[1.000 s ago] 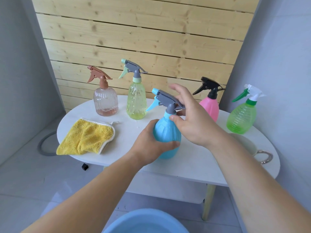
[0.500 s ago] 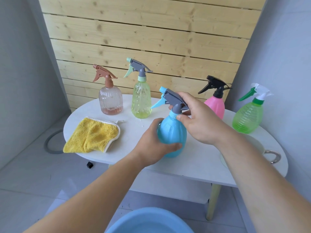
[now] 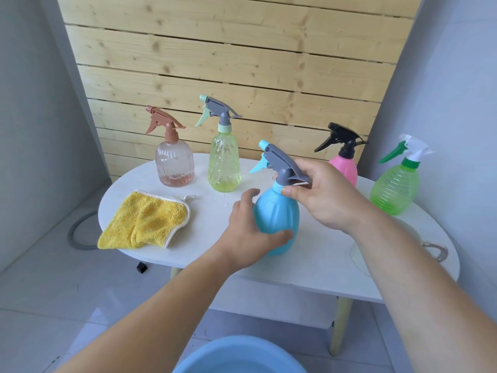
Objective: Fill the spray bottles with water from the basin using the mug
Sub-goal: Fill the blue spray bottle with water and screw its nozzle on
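Left hand [image 3: 247,232]: curled round the belly of the blue spray bottle [image 3: 277,214], thumb in front. Right hand [image 3: 322,195]: thumb on its collar, fingers wrapped behind the grey trigger head [image 3: 279,160]. Item, as I see it: opaque blue, nozzle pointing left, upright on the white table [image 3: 317,259]. Versus half a second ago: same spot, head still on, right fingers further back.
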A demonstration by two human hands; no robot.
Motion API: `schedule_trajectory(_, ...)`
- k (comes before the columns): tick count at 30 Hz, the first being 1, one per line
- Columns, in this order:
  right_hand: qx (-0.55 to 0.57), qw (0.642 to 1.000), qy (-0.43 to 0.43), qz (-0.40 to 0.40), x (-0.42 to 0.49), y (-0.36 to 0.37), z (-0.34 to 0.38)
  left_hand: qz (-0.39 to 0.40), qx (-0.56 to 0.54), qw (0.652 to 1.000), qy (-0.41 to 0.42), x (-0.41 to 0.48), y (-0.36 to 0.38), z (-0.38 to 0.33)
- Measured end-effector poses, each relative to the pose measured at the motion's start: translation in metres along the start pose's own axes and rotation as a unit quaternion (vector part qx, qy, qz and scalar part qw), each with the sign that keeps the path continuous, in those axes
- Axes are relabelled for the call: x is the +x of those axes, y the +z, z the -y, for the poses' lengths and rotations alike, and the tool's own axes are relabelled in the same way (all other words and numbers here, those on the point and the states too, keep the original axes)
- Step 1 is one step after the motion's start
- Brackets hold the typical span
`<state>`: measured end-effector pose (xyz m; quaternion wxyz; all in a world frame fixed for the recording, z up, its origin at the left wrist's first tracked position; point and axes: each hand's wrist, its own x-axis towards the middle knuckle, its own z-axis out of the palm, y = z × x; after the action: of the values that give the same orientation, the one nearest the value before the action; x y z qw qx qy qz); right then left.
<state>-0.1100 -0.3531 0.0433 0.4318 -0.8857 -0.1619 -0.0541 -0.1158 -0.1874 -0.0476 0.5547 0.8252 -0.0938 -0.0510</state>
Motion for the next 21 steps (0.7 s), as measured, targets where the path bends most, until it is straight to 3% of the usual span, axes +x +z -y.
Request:
schedule_trajectory(3,0.024,1.000,0.001,-0.004,-0.001,0.001,-0.005,0.024,-0.016,0.999,0.030,0.003,-0.001,0.002)
schedule_trajectory(6,0.054,0.998,0.009,-0.013,0.000,0.001,-0.008,-0.043,0.032,0.998,0.029,0.002,0.002,0.000)
schedule_trajectory(11,0.082,0.996,0.006,-0.016,-0.001,0.001,-0.011,0.037,-0.039,0.998,0.017,0.007,-0.001,0.003)
schedule_trajectory(15,0.103,0.994,-0.001,-0.025,-0.001,0.002,-0.015,-0.026,0.014,0.999,0.015,0.006,-0.002,0.002)
schedule_trajectory(18,0.132,0.991,-0.004,-0.016,-0.001,0.002,-0.018,0.043,-0.046,0.998,-0.001,0.004,0.003,0.005)
schedule_trajectory(21,0.170,0.985,0.003,-0.008,-0.002,0.001,-0.019,0.027,-0.056,0.998,0.021,0.005,-0.003,0.007)
